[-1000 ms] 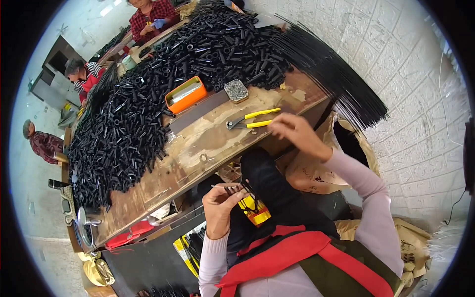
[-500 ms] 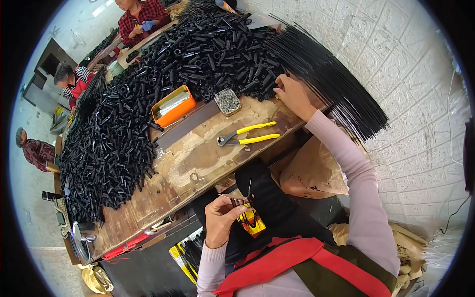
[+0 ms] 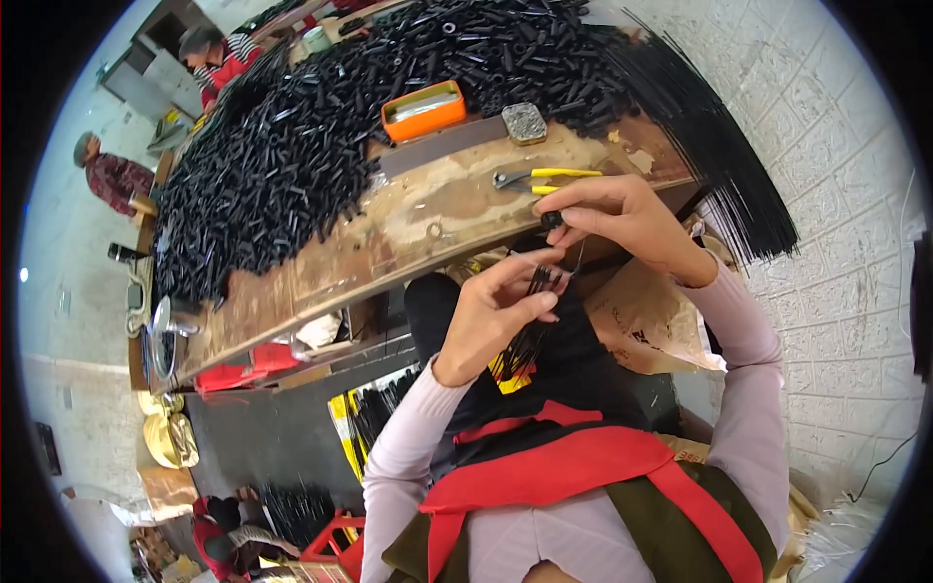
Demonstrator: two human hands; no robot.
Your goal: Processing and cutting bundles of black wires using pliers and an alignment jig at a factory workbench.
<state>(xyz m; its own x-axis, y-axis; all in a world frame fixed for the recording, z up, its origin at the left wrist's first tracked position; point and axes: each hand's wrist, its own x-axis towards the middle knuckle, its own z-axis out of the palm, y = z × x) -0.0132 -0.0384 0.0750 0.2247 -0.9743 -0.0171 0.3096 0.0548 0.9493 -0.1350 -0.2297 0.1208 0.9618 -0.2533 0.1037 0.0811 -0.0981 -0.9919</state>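
Over my lap, my left hand (image 3: 498,313) is closed around several thin black wires (image 3: 527,348), whose ends hang below the fingers. A thin dark tip also rises from that hand toward the right one. My right hand (image 3: 627,230) pinches a small black tubular piece (image 3: 552,220) just above the left fingertips. End-cutting pliers (image 3: 518,181) with yellow handles lie on the bench close behind my right hand, which partly covers one handle.
A big heap of black tubular parts (image 3: 292,165) covers the wooden bench (image 3: 389,238). Beside it are an orange box (image 3: 424,112), a speckled square tin (image 3: 525,123) and long black rods (image 3: 724,146). A brown sack (image 3: 651,306) stands below. Other people are at the left.
My right hand has come back from the heap's edge with a black tubular piece. My left hand has risen toward it, still holding the wires. The view has shifted.
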